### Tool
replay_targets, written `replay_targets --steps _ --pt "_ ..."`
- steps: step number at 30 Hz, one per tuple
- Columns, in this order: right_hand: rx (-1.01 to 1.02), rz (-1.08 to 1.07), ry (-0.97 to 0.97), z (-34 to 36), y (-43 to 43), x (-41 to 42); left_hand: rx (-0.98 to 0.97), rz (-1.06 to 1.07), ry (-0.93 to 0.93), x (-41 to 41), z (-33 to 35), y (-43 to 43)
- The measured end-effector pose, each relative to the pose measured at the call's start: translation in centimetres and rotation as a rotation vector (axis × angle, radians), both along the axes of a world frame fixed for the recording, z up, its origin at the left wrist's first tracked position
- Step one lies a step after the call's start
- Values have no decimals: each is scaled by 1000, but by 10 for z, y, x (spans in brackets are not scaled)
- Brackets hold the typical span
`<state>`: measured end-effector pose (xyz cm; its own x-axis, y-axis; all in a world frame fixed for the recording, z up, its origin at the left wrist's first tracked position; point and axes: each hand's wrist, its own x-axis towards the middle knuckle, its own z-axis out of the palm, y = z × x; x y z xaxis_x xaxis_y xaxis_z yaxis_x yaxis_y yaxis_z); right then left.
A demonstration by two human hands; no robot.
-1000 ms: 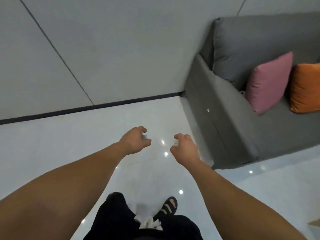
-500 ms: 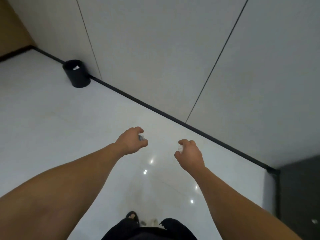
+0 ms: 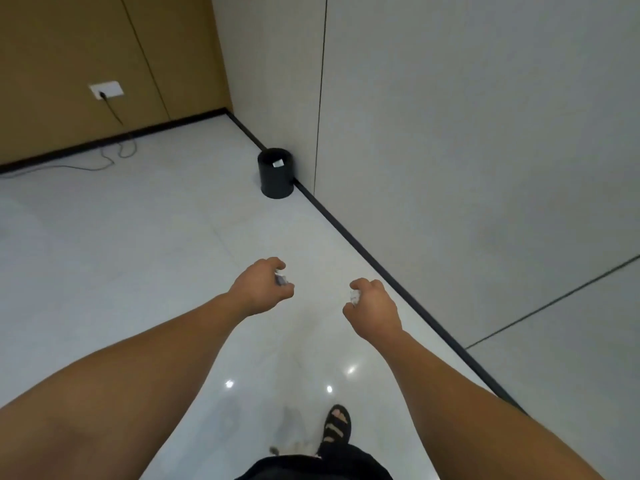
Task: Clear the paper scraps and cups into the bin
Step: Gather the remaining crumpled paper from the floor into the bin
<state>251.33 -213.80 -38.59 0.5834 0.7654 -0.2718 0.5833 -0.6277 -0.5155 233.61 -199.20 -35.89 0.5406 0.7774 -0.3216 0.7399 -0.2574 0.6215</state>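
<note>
My left hand point(image 3: 261, 287) is curled round a small white paper scrap point(image 3: 281, 278) that shows between thumb and fingers. My right hand point(image 3: 372, 306) grips another crumpled white paper scrap point(image 3: 354, 296). Both arms reach out in front of me over the white floor. A black round bin point(image 3: 276, 178) stands on the floor against the wall ahead, well beyond both hands. A white scrap point(image 3: 278, 163) lies inside it.
The grey wall with a black skirting point(image 3: 381, 268) runs along my right. A brown wall at the back left carries a white socket point(image 3: 106, 90), and a black cable point(image 3: 114, 154) trails on the floor there. My sandalled foot point(image 3: 337, 424) is below.
The view has swung left, away from the grey sofa. The bin has come from the far left to straight ahead and nearer. Both hands keep hold of their scraps.
</note>
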Motion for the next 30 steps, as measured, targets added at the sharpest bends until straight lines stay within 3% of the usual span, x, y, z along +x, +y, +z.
replay_targets --steps 13,30 --pt "14 269 -45 18 246 52 13 218 -16 23 3 192" --pt "14 183 -46 25 553 96 37 103 -46 104 9 528"
